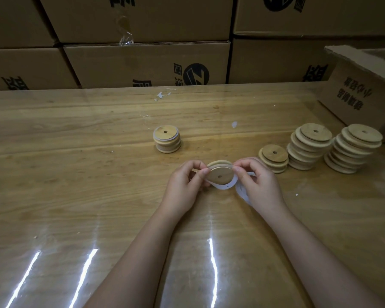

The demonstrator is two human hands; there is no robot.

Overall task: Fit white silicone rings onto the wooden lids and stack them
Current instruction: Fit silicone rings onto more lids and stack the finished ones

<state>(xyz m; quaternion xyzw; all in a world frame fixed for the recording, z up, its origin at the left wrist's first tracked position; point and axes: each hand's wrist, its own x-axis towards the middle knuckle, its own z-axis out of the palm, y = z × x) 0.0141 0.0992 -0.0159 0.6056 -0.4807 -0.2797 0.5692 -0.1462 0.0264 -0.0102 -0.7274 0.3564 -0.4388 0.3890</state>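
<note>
A round wooden lid (220, 175) with a small centre hole is tilted up between both hands above the table. My left hand (185, 185) pinches its left edge and my right hand (256, 181) pinches its right edge. A white silicone ring (222, 187) hangs loosely around the lid's lower edge, partly seated. More white rings (242, 192) lie on the table under my right hand, mostly hidden. A short stack of lids with white rings (167, 138) stands behind the hands to the left. Three stacks of bare wooden lids (273, 158) (309, 145) (353, 150) stand to the right.
The wooden table (76, 174) has a glossy clear cover. Stacked cardboard boxes (147, 63) line its far edge. An open cardboard box (365, 90) sits at the back right, close to the lid stacks. Small white scraps (162, 95) lie near the far edge.
</note>
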